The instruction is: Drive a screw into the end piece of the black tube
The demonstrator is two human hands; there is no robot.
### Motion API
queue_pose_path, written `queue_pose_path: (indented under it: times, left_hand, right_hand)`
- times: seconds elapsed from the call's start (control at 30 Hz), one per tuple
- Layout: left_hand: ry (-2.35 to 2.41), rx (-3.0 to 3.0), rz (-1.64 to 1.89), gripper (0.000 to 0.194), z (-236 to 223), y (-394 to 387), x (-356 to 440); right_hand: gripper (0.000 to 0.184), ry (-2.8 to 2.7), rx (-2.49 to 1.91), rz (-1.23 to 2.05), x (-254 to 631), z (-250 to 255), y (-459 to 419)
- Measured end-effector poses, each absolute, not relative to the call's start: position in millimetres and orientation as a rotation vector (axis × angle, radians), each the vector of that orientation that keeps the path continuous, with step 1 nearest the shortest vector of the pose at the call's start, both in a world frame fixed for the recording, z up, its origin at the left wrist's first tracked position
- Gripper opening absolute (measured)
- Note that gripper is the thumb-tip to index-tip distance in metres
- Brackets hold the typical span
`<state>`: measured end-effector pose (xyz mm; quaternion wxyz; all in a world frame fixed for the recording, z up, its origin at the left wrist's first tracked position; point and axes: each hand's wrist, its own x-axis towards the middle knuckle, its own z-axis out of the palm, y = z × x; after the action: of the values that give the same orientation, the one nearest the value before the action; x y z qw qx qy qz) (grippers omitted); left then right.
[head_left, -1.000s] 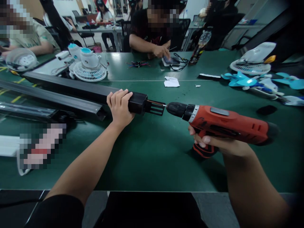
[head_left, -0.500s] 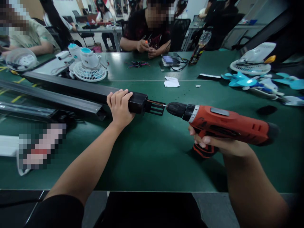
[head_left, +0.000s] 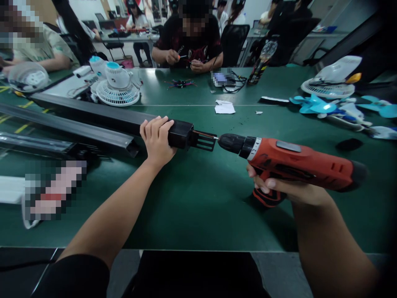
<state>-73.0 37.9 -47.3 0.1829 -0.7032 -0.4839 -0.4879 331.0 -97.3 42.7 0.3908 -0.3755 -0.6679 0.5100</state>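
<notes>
A long black rail (head_left: 102, 116) lies across the green table (head_left: 198, 198), running from the far left to the middle. My left hand (head_left: 156, 138) is wrapped over it near its right end, just behind the black end cap (head_left: 181, 134) with a slotted bracket (head_left: 203, 140). My right hand (head_left: 279, 188) grips the handle of a red and black cordless drill (head_left: 294, 161). The drill lies level, and its bit tip touches the bracket's right end.
Two more black rails (head_left: 62, 128) lie at the left. Small white and blue fans (head_left: 117, 87) stand behind them. Fan parts and blue blades (head_left: 322, 105) fill the right side. A paper scrap (head_left: 223, 108) lies mid-table. A person across the table (head_left: 189, 45) handles wires.
My hands, the rail and the drill have stayed nearly still. The person across the table drew a hand back from the phone and now works with both hands close to the chest.
</notes>
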Motion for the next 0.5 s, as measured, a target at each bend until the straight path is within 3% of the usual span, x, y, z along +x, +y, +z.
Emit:
queue_pose_path:
  times: [0.5]
  left_hand:
    - [-1.401,-1.956,-1.339,0.054,-47.1,38.2,-72.6]
  right_hand:
    - [0.042,-1.703,-0.938,1.316,329.5,45.1,-95.7]
